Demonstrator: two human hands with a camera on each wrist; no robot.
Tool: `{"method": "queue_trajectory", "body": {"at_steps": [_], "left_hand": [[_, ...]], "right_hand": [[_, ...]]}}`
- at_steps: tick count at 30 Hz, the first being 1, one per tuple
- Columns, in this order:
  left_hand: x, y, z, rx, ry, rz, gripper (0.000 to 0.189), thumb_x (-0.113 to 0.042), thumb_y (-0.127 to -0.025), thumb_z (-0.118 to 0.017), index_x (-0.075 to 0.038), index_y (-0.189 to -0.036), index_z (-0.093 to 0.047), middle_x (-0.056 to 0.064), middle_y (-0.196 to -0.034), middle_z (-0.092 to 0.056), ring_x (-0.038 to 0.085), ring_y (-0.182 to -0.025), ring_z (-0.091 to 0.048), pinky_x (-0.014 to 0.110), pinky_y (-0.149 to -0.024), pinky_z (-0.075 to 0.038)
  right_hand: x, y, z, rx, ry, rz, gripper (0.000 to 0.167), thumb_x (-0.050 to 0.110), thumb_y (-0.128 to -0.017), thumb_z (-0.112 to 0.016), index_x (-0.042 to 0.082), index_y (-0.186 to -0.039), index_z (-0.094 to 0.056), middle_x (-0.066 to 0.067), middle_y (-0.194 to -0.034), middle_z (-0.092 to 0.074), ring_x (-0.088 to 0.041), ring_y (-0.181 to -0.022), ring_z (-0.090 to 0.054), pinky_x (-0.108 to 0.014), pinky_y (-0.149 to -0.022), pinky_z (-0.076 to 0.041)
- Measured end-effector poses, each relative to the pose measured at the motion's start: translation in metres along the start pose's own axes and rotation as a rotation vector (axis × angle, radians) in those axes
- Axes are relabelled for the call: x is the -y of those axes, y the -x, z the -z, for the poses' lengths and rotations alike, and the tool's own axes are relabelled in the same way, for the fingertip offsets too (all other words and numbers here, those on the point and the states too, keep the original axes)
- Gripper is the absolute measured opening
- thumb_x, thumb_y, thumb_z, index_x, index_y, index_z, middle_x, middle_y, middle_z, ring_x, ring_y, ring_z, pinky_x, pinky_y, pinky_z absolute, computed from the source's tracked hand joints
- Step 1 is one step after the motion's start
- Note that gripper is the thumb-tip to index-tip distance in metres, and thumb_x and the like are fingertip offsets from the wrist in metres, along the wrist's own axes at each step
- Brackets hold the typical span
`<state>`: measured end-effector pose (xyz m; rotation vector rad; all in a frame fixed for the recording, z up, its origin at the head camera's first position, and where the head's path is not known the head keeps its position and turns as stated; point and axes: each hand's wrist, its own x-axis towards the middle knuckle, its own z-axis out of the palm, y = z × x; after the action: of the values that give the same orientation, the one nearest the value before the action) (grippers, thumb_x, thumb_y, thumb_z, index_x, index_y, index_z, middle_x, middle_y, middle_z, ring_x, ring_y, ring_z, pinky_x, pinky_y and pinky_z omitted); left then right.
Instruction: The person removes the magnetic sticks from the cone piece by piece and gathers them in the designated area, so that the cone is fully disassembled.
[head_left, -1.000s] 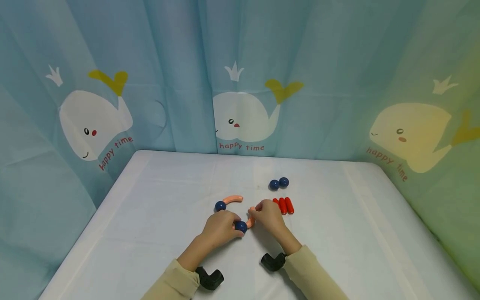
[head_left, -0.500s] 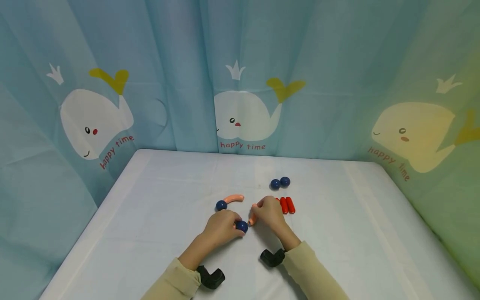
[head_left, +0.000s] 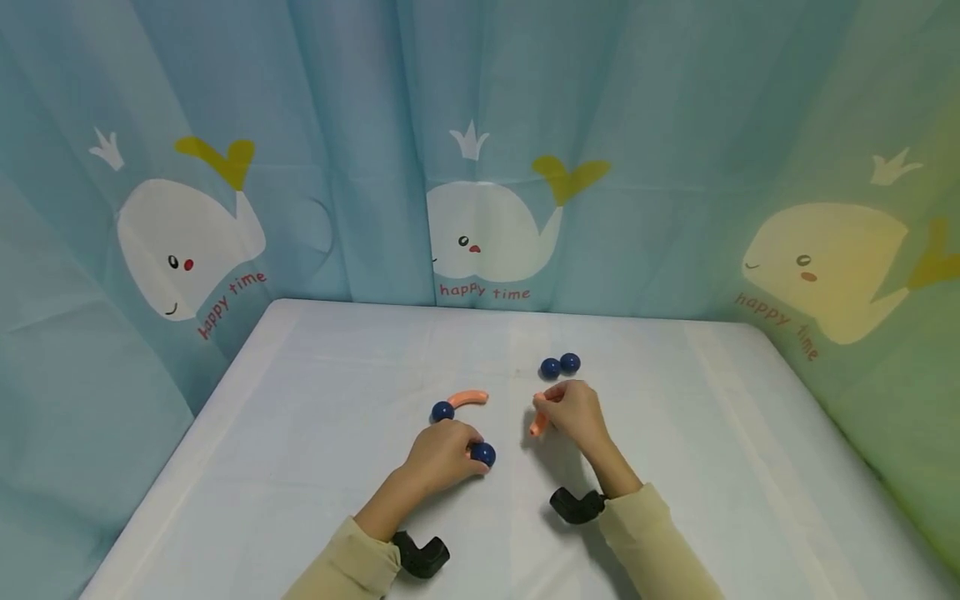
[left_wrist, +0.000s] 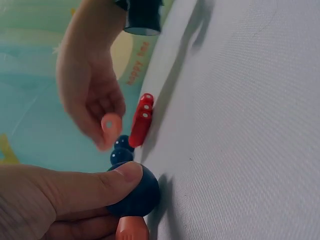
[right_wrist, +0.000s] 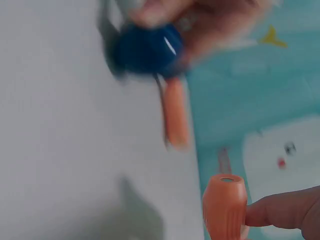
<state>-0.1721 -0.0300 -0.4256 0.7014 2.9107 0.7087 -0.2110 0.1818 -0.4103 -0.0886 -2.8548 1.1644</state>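
Note:
In the head view my left hand (head_left: 442, 454) grips a blue ball (head_left: 483, 454) low over the white table. The left wrist view shows the thumb across this ball and a peach-coloured stick (left_wrist: 132, 229) against its underside. To the right, my right hand (head_left: 576, 412) pinches a curved peach-coloured stick (head_left: 538, 422) by its upper end, apart from the ball. That stick has a small round metal-like spot in its end face. Behind the left hand lies another curved stick (head_left: 469, 397), its end at a second blue ball (head_left: 442, 412).
Two blue balls (head_left: 560, 365) sit side by side beyond my right hand. Several red sticks (left_wrist: 141, 122) lie in a row, hidden behind the right hand in the head view. A whale-print curtain (head_left: 360, 167) hangs behind the white table (head_left: 337, 367).
My right hand has drawn the curved stick away from the held blue ball, moving right and now covering the red sticks. My left hand stays in place with its ball.

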Motion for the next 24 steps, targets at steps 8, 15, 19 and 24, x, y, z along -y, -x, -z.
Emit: {"method": "queue_trajectory", "body": {"at_steps": [8,15,19,24], "left_hand": [[0.002,0.0,-0.002,-0.014,-0.003,-0.013,0.033,-0.033,-0.069,-0.08,-0.012,-0.094,-0.073,-0.008,-0.083,-0.066,0.003,-0.065,-0.05,0.022,-0.055,-0.04],[0.001,0.0,-0.001,-0.012,-0.002,-0.011,0.033,-0.034,-0.069,-0.08,-0.012,-0.094,-0.073,-0.007,-0.084,-0.066,0.003,-0.067,-0.052,0.022,-0.056,-0.041],[0.001,0.0,-0.001,-0.008,-0.007,-0.006,0.033,-0.034,-0.07,-0.079,-0.012,-0.094,-0.073,-0.007,-0.084,-0.066,0.003,-0.066,-0.051,0.022,-0.055,-0.041],[0.0,0.0,0.0,-0.011,-0.007,-0.005,0.033,-0.034,-0.07,-0.079,-0.013,-0.094,-0.073,-0.007,-0.084,-0.066,0.002,-0.065,-0.051,0.023,-0.055,-0.041]], "right_hand": [[-0.025,-0.011,0.034,-0.008,0.015,-0.073,0.026,0.02,-0.083,-0.065,-0.006,-0.088,-0.067,-0.013,-0.08,-0.063,-0.023,-0.069,-0.052,-0.03,-0.053,-0.043],[-0.05,-0.017,0.052,-0.004,0.083,-0.107,0.027,0.018,-0.084,-0.065,-0.008,-0.088,-0.065,-0.015,-0.08,-0.061,-0.025,-0.07,-0.052,-0.033,-0.057,-0.046],[-0.059,-0.019,0.057,0.026,0.112,-0.102,0.026,0.017,-0.082,-0.065,-0.009,-0.085,-0.064,-0.015,-0.076,-0.061,-0.026,-0.069,-0.052,-0.036,-0.058,-0.046],[-0.069,-0.027,0.054,0.086,0.147,-0.117,0.026,0.016,-0.084,-0.065,-0.01,-0.088,-0.064,-0.015,-0.079,-0.061,-0.027,-0.073,-0.053,-0.039,-0.065,-0.045]]}}
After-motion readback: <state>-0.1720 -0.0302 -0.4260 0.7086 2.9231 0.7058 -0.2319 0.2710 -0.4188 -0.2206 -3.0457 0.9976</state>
